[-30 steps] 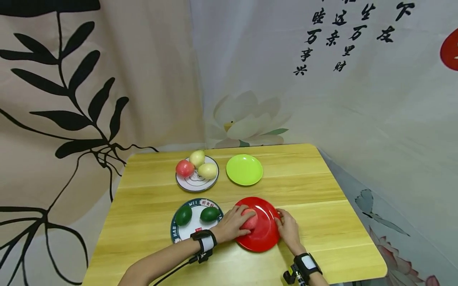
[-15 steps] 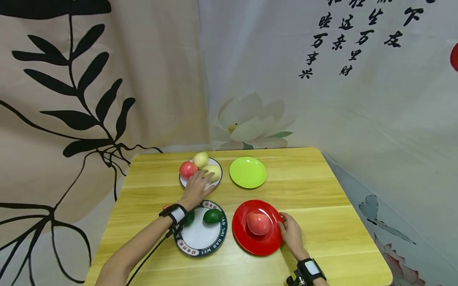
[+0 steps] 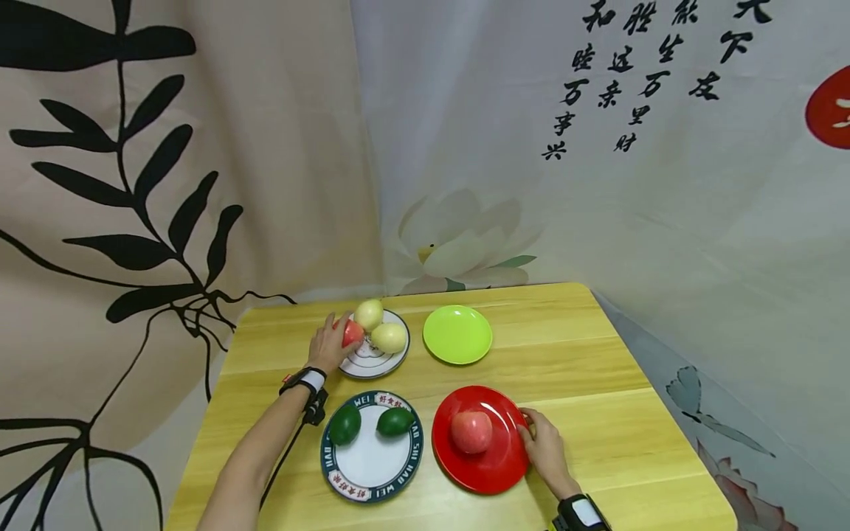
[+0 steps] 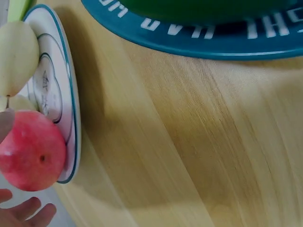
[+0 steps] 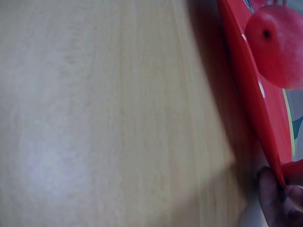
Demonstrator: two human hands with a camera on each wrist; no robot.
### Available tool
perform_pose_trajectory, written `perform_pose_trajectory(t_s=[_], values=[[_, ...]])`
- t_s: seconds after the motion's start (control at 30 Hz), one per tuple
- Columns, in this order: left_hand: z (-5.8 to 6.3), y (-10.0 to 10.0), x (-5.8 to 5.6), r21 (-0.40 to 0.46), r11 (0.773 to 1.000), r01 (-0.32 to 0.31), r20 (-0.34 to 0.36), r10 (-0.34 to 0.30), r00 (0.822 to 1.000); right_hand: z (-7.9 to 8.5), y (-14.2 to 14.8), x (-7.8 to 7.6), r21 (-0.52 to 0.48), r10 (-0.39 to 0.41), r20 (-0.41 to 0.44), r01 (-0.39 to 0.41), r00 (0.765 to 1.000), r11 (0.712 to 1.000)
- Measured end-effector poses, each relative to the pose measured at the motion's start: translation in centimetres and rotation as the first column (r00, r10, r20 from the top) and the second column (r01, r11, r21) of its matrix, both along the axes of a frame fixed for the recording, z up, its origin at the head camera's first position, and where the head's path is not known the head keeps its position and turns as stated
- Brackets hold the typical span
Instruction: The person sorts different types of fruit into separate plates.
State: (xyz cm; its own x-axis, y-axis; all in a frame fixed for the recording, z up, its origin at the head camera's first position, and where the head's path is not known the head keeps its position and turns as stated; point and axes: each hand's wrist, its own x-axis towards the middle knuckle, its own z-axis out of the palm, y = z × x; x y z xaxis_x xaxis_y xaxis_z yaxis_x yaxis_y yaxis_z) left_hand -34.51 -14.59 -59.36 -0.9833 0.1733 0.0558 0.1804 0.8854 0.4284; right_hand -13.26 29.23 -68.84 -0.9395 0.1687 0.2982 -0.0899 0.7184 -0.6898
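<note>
My left hand (image 3: 328, 345) is at a red apple (image 3: 353, 332) on the white plate (image 3: 372, 365) at the back left. In the left wrist view the thumb overlaps one side of this apple (image 4: 33, 151), and the other fingertips (image 4: 41, 215) are spread just off its opposite side. Two pale yellow pears (image 3: 388, 338) share that plate. My right hand (image 3: 546, 451) pinches the right rim of a red plate (image 3: 491, 472); the right wrist view has thumb and finger on either side of its edge. Another red apple (image 3: 471, 432) sits on the red plate.
A blue-rimmed plate (image 3: 372, 493) with two dark green oval fruits (image 3: 395, 421) lies in front of the white plate. The bright green plate (image 3: 458, 335) is at the back, behind the red one. All stand on a wooden table (image 3: 631, 442) against hanging cloths.
My left hand has left the apple on the red plate, passed over the blue-rimmed plate and reached the apple on the white plate. My right hand keeps hold of the red plate's rim.
</note>
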Motion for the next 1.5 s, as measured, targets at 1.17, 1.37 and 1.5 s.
perform_pose_trajectory(t_s=[1.17, 1.37, 1.5], values=[[1.0, 8.2, 15.3, 0.269, 0.868, 0.417, -0.199, -0.373, 0.906, 0.1, 0.5, -0.9, 0.018, 0.011, 0.000, -0.011, 1.000, 1.000], [0.1, 11.4, 17.1, 0.233, 0.832, 0.503, -0.107, -0.492, 0.864, 1.5, -0.5, -0.4, 0.000, -0.023, 0.085, 0.023, 0.996, 1.000], [-0.2, 12.9, 17.4, 0.237, 0.817, 0.526, -0.071, -0.526, 0.848, 0.0, 0.2, -0.7, 0.011, -0.010, 0.011, 0.010, 1.000, 1.000]])
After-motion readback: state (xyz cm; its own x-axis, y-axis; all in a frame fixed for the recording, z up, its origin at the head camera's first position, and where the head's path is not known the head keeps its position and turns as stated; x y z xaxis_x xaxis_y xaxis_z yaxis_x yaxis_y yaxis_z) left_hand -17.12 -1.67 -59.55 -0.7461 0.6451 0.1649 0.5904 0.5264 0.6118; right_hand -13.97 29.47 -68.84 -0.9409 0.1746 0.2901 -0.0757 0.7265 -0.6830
